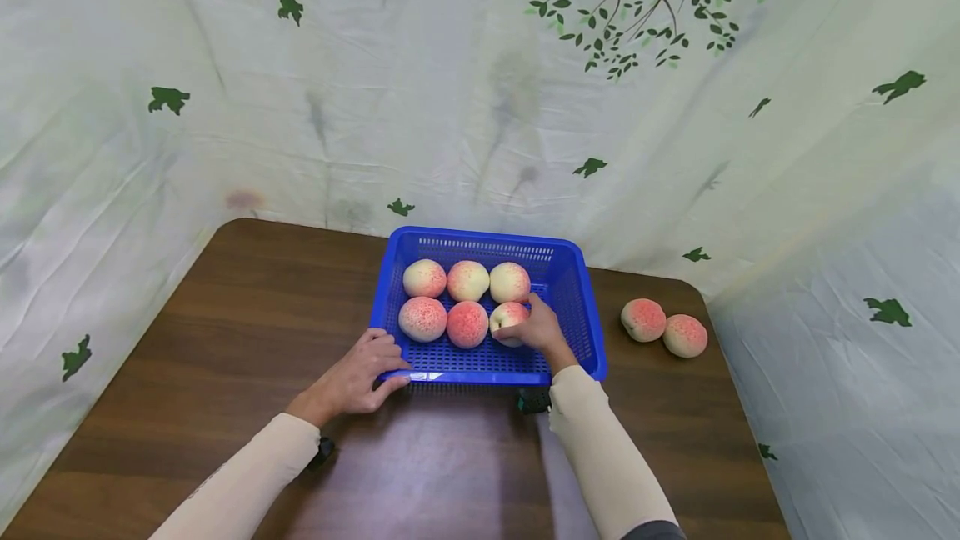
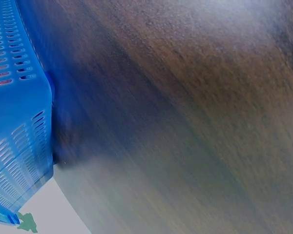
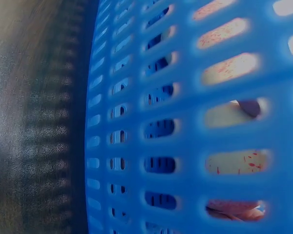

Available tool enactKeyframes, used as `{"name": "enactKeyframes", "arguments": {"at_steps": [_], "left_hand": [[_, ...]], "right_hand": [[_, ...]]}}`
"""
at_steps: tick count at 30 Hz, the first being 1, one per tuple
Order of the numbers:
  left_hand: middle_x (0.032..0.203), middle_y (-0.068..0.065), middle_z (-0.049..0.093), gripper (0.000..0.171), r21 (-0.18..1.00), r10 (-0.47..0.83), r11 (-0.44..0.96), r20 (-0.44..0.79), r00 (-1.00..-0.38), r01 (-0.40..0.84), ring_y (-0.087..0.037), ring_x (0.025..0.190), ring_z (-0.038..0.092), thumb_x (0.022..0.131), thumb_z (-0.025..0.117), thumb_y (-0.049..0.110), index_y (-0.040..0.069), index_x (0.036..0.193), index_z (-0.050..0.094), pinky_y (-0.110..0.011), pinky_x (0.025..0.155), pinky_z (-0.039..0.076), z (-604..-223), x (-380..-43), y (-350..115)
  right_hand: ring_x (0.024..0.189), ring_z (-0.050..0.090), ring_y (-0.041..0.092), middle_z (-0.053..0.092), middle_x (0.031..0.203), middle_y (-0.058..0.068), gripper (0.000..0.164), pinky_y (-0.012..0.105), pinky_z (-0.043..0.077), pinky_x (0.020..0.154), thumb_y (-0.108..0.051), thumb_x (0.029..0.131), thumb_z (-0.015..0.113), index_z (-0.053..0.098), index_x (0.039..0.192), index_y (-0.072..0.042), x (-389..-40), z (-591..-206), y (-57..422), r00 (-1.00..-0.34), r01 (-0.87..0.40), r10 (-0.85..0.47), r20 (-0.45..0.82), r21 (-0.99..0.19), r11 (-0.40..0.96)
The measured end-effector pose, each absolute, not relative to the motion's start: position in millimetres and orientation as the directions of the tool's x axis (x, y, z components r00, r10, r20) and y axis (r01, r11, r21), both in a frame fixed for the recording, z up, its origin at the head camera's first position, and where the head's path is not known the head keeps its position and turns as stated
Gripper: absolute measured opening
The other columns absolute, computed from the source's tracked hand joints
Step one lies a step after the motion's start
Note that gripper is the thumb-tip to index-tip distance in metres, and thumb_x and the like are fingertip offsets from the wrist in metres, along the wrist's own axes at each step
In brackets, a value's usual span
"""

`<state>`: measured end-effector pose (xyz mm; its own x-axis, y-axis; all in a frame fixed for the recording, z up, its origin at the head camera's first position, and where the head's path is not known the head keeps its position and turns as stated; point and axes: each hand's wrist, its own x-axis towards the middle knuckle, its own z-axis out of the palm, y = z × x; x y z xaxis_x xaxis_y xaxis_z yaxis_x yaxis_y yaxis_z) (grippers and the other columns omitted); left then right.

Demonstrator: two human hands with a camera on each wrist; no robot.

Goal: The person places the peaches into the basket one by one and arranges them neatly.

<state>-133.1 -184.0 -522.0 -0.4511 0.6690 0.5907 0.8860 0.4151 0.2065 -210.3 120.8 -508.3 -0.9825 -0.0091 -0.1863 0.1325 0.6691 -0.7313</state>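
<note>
A blue plastic basket (image 1: 480, 377) with slotted walls stands on the table, holding several peaches in two rows. My right hand (image 1: 542, 330) reaches over its front rim and grips the front-right peach (image 1: 507, 319), fingers and thumb around its right side. At the front-left corner, my left hand (image 1: 363, 373) holds the rim between fingers and thumb. Beside the gripped fruit sits a redder peach (image 1: 467, 325). The left wrist view catches the outer wall of the basket (image 2: 19, 122) but no hand. Through the slots in the right wrist view, parts of peaches (image 3: 224, 34) show.
Two more peaches, one (image 1: 642, 320) touching the other (image 1: 686, 336), lie right of the basket on the brown wooden table (image 1: 187, 357). A pale curtain (image 1: 450, 107) with leaf prints hangs behind and along the table's sides.
</note>
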Motion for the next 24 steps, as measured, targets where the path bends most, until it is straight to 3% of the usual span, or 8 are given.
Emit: {"name": "enactKeyframes", "arguments": {"at_steps": [8, 14, 24], "left_hand": [[0.068, 0.007, 0.057, 0.008, 0.192, 0.663, 0.412, 0.607, -0.438, 0.891, -0.013, 0.069, 0.043, 0.076, 0.072, 0.02, 0.013, 0.079, 0.069, -0.038, 0.08, 0.034, -522.7, -134.2, -183.3], [0.069, 0.007, 0.057, 0.009, 0.201, 0.671, 0.431, 0.581, -0.461, 0.88, -0.013, 0.07, 0.044, 0.073, 0.073, 0.018, 0.013, 0.08, 0.07, -0.039, 0.08, 0.036, -519.9, -132.2, -182.9], [0.07, 0.007, 0.058, 0.009, 0.207, 0.667, 0.424, 0.587, -0.459, 0.882, -0.013, 0.07, 0.045, 0.08, 0.069, 0.021, 0.012, 0.08, 0.07, -0.039, 0.08, 0.036, -521.9, -132.5, -183.1]], "right_hand": [[0.104, 0.055, 0.031, 0.058, 0.12, 0.019, 0.078, 0.045, 0.043, 0.093, -0.012, 0.059, 0.088, 0.05, 0.127, -0.002, -210.8, -509.0, 122.0, -0.972, 0.177, -0.026, -0.232, -0.807, 0.563], [0.099, 0.056, 0.029, 0.058, 0.117, 0.018, 0.075, 0.042, 0.045, 0.087, -0.004, 0.06, 0.083, 0.051, 0.128, -0.003, -208.8, -506.3, 124.5, -0.967, 0.199, -0.043, -0.252, -0.849, 0.49], [0.111, 0.054, 0.034, 0.057, 0.122, 0.022, 0.078, 0.048, 0.039, 0.097, -0.025, 0.065, 0.088, 0.051, 0.129, -0.002, -208.1, -508.5, 125.3, -0.985, 0.072, -0.071, -0.158, -0.744, 0.665]]}}
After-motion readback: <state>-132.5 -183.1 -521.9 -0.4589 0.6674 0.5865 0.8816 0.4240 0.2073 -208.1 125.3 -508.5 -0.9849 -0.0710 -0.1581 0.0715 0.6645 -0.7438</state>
